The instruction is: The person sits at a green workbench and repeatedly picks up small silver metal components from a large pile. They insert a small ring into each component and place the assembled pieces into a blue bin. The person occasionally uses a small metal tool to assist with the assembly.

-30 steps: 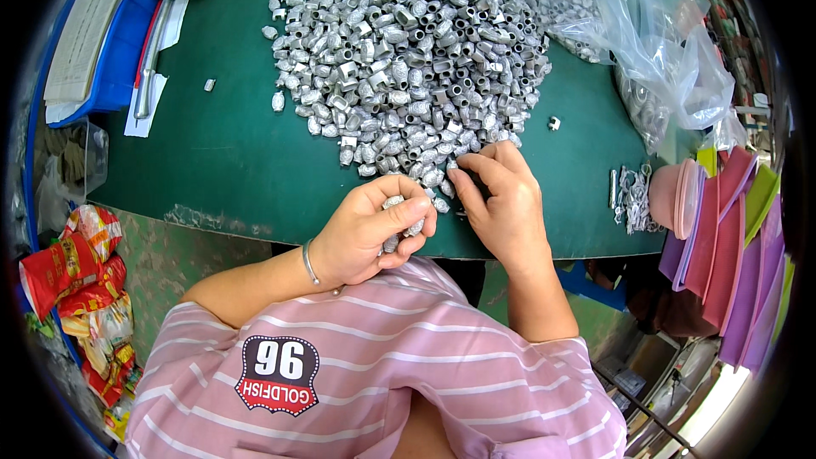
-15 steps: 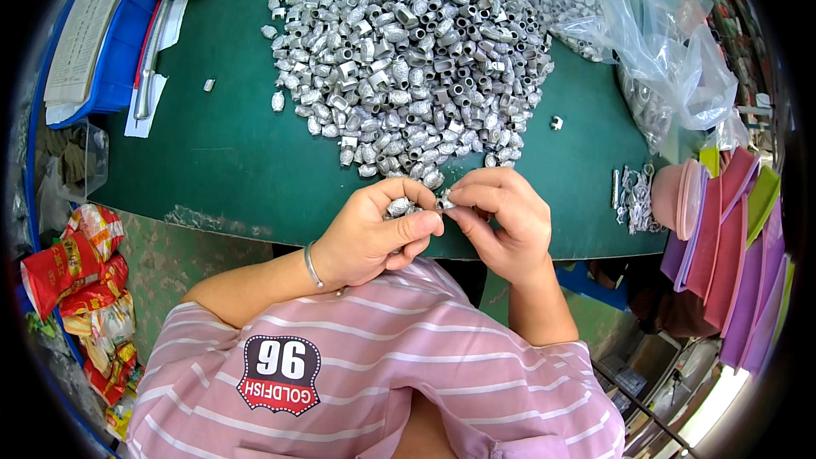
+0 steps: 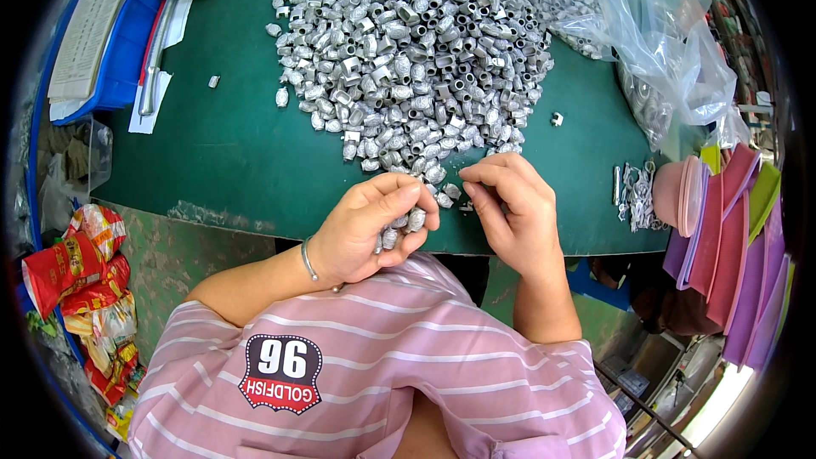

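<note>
Now right hand point(image 3: 520, 219) parted from left hand point(image 3: 355, 231), cupping metal beads point(image 3: 415, 222).

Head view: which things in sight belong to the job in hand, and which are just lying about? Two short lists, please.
In the job:
left hand, holding metal beads
right hand, near loose beads, nothing visible in it
bead pile on the green table

Seemingly just lying about:
blue tray
red packets
pink tub
</note>
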`<state>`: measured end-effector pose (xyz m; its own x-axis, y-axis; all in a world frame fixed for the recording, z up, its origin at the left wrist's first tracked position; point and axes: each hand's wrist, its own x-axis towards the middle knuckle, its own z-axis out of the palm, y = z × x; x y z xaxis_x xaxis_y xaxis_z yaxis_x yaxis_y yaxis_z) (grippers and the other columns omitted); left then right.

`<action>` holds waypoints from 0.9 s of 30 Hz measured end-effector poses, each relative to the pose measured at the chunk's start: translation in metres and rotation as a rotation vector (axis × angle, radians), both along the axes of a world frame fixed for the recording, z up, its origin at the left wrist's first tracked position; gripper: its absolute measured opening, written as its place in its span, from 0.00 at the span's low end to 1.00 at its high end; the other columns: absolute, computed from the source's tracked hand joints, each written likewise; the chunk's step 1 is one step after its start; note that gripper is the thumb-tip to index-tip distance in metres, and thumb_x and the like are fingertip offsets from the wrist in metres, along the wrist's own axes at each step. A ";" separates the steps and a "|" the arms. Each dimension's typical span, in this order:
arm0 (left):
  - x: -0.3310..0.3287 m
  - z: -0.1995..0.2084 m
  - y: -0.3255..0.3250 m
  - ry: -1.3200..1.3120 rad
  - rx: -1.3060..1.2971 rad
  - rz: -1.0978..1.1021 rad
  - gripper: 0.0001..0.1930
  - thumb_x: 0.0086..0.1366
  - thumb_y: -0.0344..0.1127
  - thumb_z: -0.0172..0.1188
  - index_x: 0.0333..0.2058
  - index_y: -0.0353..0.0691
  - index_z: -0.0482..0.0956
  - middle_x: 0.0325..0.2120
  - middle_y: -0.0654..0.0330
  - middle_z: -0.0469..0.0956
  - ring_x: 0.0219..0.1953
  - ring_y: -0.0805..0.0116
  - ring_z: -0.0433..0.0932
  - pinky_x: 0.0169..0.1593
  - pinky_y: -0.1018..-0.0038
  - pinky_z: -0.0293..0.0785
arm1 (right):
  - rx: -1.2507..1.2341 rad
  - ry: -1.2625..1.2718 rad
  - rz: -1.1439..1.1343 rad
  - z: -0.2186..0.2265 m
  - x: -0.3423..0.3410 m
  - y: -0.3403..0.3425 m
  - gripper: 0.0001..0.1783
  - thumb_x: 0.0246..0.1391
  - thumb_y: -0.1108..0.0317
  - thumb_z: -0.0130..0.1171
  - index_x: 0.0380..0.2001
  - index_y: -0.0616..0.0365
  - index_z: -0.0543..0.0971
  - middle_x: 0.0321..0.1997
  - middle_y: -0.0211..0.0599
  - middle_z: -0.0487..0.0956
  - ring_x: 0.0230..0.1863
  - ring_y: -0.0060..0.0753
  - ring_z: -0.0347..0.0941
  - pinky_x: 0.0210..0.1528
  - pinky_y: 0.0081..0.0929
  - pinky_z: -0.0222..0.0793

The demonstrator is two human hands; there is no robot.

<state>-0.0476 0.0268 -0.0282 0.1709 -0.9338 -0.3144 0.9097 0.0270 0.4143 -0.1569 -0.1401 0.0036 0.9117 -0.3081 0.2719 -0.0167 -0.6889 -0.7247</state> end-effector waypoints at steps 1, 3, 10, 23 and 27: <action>0.002 -0.003 0.002 0.023 -0.020 -0.011 0.12 0.66 0.37 0.44 0.36 0.33 0.72 0.28 0.54 0.73 0.21 0.73 0.69 0.14 0.83 0.60 | -0.003 0.064 0.006 -0.001 -0.003 -0.001 0.10 0.42 0.79 0.60 0.32 0.62 0.76 0.28 0.39 0.73 0.28 0.40 0.72 0.30 0.30 0.69; 0.003 -0.004 0.006 0.053 -0.031 -0.038 0.12 0.65 0.36 0.45 0.35 0.33 0.72 0.28 0.53 0.73 0.20 0.72 0.69 0.14 0.83 0.59 | -0.078 0.164 0.000 -0.002 -0.006 0.003 0.10 0.42 0.78 0.60 0.32 0.62 0.76 0.28 0.38 0.72 0.30 0.40 0.72 0.31 0.31 0.69; 0.003 0.001 0.009 0.113 0.023 -0.068 0.10 0.65 0.35 0.48 0.33 0.33 0.72 0.26 0.53 0.73 0.19 0.73 0.68 0.14 0.83 0.58 | 0.158 0.129 -0.026 -0.008 -0.011 0.003 0.10 0.42 0.81 0.60 0.31 0.60 0.77 0.28 0.34 0.72 0.28 0.28 0.69 0.28 0.24 0.66; -0.007 0.004 0.002 -0.059 0.121 -0.043 0.09 0.61 0.35 0.59 0.35 0.36 0.72 0.25 0.60 0.74 0.18 0.81 0.67 0.16 0.86 0.59 | 0.436 -0.039 0.062 -0.008 -0.009 0.019 0.08 0.43 0.82 0.60 0.30 0.62 0.76 0.33 0.36 0.77 0.27 0.22 0.68 0.27 0.17 0.64; -0.007 0.005 0.002 -0.051 0.107 -0.037 0.09 0.63 0.34 0.57 0.36 0.35 0.72 0.26 0.58 0.74 0.19 0.80 0.67 0.16 0.86 0.58 | 0.199 -0.166 0.093 -0.004 -0.006 0.019 0.10 0.39 0.84 0.61 0.29 0.62 0.76 0.33 0.40 0.77 0.29 0.30 0.73 0.27 0.21 0.68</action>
